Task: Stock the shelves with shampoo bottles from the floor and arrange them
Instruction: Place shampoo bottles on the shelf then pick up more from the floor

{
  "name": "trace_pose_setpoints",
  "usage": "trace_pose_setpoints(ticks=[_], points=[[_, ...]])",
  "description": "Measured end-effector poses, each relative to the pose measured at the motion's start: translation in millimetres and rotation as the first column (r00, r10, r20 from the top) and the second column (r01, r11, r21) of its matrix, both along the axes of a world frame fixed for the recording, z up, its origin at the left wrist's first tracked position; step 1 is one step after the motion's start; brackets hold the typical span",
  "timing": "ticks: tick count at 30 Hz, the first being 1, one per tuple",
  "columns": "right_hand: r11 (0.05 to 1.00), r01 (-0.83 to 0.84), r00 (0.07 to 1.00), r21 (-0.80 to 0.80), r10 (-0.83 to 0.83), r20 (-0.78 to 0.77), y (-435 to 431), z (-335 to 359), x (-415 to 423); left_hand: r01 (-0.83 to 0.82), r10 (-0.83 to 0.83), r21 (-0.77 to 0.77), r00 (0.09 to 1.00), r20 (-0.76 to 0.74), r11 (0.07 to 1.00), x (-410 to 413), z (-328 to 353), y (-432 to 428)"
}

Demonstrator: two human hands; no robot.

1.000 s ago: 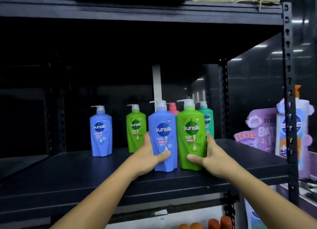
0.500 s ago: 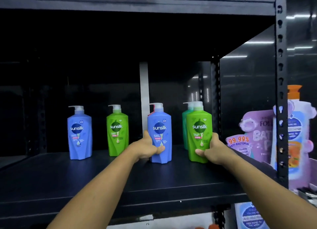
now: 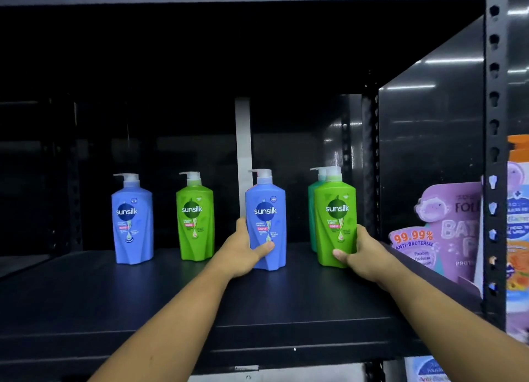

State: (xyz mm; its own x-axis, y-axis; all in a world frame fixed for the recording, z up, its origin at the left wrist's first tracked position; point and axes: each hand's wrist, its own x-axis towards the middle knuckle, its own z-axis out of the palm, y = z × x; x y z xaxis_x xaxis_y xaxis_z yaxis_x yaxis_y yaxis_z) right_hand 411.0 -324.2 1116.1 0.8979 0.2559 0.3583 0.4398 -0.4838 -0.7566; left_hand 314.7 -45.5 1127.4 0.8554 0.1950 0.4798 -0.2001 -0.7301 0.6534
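Dim, dark shelf [image 3: 200, 310] recess; glare streaks right (edges blurred).

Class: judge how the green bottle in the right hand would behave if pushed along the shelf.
The green bottle stands tall with a pump on top, so a high push would probably tip it. Its smooth plastic looks rigid and should slide on the shelf. The right hand grips it low, likely steadier.

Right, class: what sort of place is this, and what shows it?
Probably a shop aisle or stockroom: black metal shelving, branded shampoo bottles lined up facing out, and anti-bacterial bath packs alongside.
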Motion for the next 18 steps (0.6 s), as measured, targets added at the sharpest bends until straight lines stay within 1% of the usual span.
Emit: trace_pose_setpoints(ticks=[6,11,15,18], points=[[0.997,0.062,0.996,-0.048,-0.059,0.073,6.2,1.9,-1.5,0.016,-0.015,-0.016,1.000,0.017,1.000,-3.3,-1.8,-0.8],[0.995,0.080,0.993,-0.066,-0.073,0.093,5.4,1.7,-2.9,0.035,-0.035,-0.007,0.998,-0.047,0.999,-2.9,-3.7,4.3],[0.992,0.114,0.985,-0.051,-0.106,0.138,5.8,1.7,-5.0,0.048,-0.048,-0.001,0.997,-0.054,0.999,-3.0,-4.1,5.2],[0.985,0.144,0.979,-0.093,-0.128,0.160,4.8,3.4,-7.9,0.062,-0.062,-0.004,0.996,-0.057,0.998,-3.3,-4.4,6.0]])
